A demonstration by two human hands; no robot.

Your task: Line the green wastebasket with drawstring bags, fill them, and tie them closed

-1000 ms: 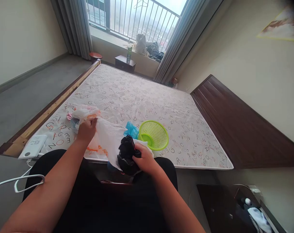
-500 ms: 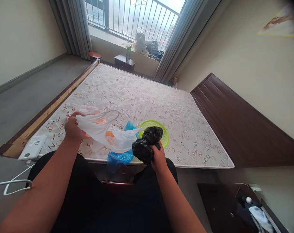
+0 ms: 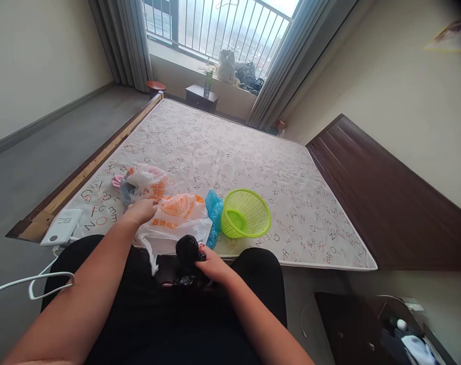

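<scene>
My right hand [image 3: 211, 263] is closed on a bunched black plastic bag [image 3: 187, 249] above my lap. My left hand [image 3: 142, 210] rests at the edge of a white plastic bag with orange print [image 3: 180, 208], which lies spread near the mattress's front edge; whether its fingers grip the plastic is hard to make out. Beyond my left hand sits a crumpled white and pink bag [image 3: 142, 181]. A blue bag [image 3: 214, 213] lies between the white bag and a green mesh basket [image 3: 249, 213], which is tipped with its opening toward the right.
The patterned mattress [image 3: 222, 152] spans the middle. A white power box [image 3: 63, 227] with a cable [image 3: 32, 279] is at the left corner. Farther off are a nightstand [image 3: 202, 98], a red stool [image 3: 156, 86] and the headboard [image 3: 386, 203]. Clutter covers a dark cabinet [image 3: 344, 324] at lower right.
Both hands have moved; the right one came down and left with the black bag. The white bag went from lifted between the hands to lying spread, and the green basket is more exposed.
</scene>
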